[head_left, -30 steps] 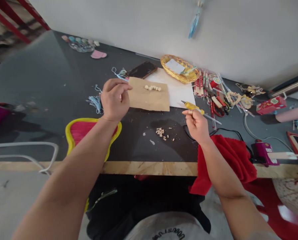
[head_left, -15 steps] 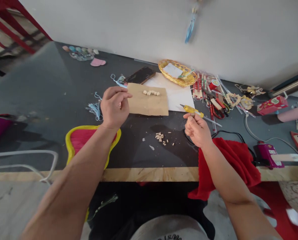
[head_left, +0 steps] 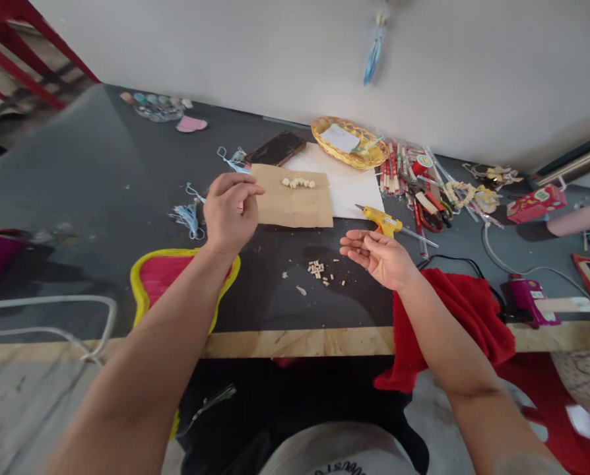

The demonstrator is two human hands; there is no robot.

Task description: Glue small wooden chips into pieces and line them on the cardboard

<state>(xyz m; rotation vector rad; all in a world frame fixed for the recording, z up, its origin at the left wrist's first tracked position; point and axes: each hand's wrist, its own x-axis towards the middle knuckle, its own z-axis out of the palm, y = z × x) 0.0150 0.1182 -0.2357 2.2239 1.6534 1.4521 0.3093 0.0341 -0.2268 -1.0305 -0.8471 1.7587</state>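
One pinch undone | right hand (head_left: 378, 256) just uncurled near glue gun (head_left: 381, 220), probably free now | left hand (head_left: 230, 214) curled, can't tell if gripping

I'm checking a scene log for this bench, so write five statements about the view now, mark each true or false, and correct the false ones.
1. The yellow hot glue gun lies beyond the right hand. True.
2. The row of cream-coloured pieces sits inside the wicker basket. False: the row of cream-coloured pieces lies on the brown paper.
3. The small pale cut pieces lie on the dark tabletop, between the two forearms. True.
4. The red cloth lies wholly on the tabletop. False: the red cloth hangs over the front edge.
5. The right hand is clenched in a fist. False: its fingers are extended.
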